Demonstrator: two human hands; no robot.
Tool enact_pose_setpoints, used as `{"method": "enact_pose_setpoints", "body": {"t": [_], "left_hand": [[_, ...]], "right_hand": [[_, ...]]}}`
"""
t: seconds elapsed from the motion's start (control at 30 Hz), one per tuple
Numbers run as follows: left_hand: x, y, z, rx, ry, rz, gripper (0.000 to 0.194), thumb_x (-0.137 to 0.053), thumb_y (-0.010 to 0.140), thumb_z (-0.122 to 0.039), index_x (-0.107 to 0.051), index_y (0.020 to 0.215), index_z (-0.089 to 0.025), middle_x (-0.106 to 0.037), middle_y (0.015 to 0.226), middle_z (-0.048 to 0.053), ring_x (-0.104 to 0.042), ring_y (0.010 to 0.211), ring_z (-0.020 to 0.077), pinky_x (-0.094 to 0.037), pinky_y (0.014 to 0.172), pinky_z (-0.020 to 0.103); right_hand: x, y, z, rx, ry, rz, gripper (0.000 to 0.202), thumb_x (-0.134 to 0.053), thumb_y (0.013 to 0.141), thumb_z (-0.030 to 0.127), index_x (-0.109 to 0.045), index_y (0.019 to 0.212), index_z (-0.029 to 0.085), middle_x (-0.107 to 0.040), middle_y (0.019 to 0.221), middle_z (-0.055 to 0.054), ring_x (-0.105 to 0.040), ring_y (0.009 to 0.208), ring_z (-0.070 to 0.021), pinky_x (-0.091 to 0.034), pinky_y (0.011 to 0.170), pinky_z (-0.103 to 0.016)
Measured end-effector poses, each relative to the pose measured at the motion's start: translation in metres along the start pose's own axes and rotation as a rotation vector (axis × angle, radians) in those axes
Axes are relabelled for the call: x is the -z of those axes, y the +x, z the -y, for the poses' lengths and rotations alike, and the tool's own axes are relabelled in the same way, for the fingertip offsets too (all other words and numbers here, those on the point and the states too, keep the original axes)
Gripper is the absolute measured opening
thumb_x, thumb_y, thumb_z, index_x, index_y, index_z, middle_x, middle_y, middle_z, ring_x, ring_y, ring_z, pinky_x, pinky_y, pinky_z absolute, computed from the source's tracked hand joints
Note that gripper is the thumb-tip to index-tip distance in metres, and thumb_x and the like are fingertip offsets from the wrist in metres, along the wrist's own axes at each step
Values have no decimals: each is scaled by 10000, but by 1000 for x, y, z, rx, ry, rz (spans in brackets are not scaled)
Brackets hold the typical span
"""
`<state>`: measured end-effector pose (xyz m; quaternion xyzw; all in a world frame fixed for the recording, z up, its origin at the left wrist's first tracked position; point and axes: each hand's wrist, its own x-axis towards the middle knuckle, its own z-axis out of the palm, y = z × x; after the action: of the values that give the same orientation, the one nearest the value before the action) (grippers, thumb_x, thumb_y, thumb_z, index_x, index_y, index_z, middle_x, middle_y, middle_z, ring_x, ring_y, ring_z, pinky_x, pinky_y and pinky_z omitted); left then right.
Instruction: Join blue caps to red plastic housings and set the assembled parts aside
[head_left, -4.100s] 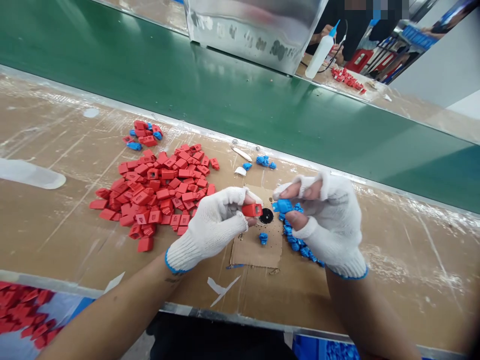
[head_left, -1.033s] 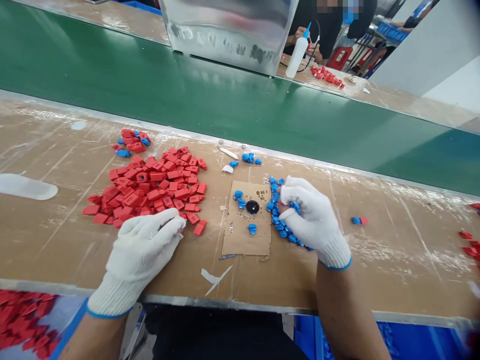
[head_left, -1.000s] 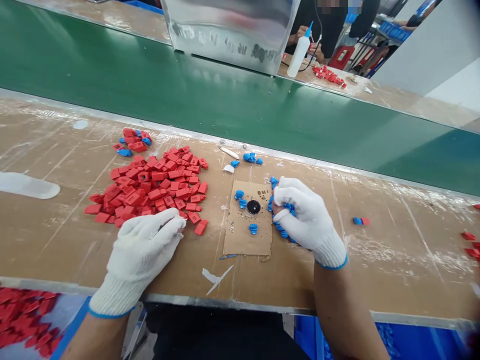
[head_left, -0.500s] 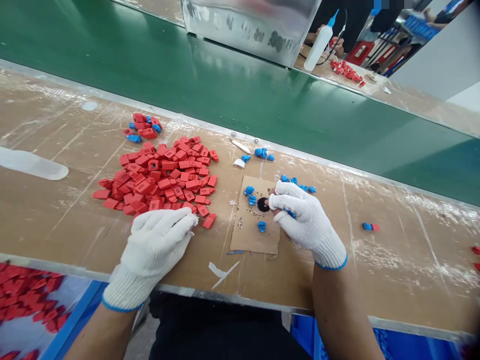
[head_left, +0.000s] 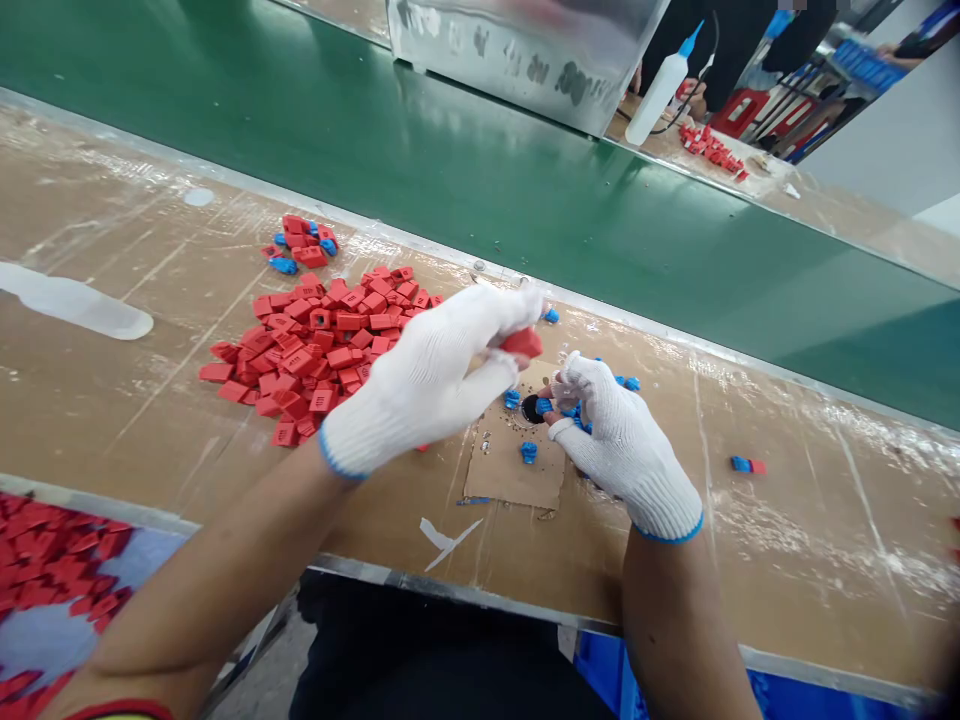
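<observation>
My left hand, in a white knit glove, grips a small red plastic block between thumb and fingers, above the cardboard piece. Lower and to the right, my gloved right hand pinches a small blue plastic piece beside a round black spot on the cardboard. Another blue piece lies on the cardboard, and several more are partly covered by my right hand. A large heap of red blocks spreads beneath and left of my left hand.
A small red-and-blue pile sits behind the heap. One joined blue-and-red piece lies to the right. Across the back runs a green belt, with a metal box and a white bottle beyond. Red pieces fill a bin lower left.
My left hand has moved right and up from the heap's front edge and now holds a red block. My right hand stays by the black spot, its blue piece now visible. The view has shifted slightly.
</observation>
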<state>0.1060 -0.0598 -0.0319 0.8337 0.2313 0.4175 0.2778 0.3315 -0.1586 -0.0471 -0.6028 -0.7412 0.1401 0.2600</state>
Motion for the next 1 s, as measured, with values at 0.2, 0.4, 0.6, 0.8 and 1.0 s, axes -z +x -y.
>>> {"method": "enact_pose_setpoints", "body": {"t": [0.2,0.4,0.6,0.8,1.0], "left_hand": [[-38,0,36,360,-479,-87,369,-675,911,-200,-707,1276,-163,-763,1027,52,-708,773,160,-644,699,327],[-32,-9,33,477,-572,-69,332,-722,888,-232,-745,1205,-136,-768,972,57,-733,822,185,-677,761,348],[-32,-7,34,478,-528,-57,327,-712,896,-209,-733,1213,-133,-783,1034,70,-749,915,195,-673,857,356],[-35,-7,39,451,-538,-91,282,-678,882,-184,-732,1156,-145,-754,1002,53,-720,874,176,-650,756,313],[-36,-6,39,418,-555,-97,216,-676,910,-201,-741,1111,-155,-749,967,56,-695,801,161,-632,674,299]], "right_hand": [[4,5,4,40,-82,21,171,-576,895,137,-502,993,255,-703,937,-37,-694,810,-208,-500,694,-329],[1,4,3,103,-133,7,203,-583,891,108,-511,1006,259,-718,925,-36,-702,798,-218,-498,677,-324],[0,1,2,101,-128,6,263,-617,884,93,-511,1047,270,-754,975,-31,-721,827,-220,-517,712,-335],[4,-7,-3,4,-48,-23,280,-655,954,148,-450,1082,290,-759,1083,-35,-765,923,-219,-569,781,-358],[0,-3,-5,-27,-60,8,254,-620,930,145,-480,1092,282,-718,1015,-35,-772,938,-244,-567,765,-380]]}}
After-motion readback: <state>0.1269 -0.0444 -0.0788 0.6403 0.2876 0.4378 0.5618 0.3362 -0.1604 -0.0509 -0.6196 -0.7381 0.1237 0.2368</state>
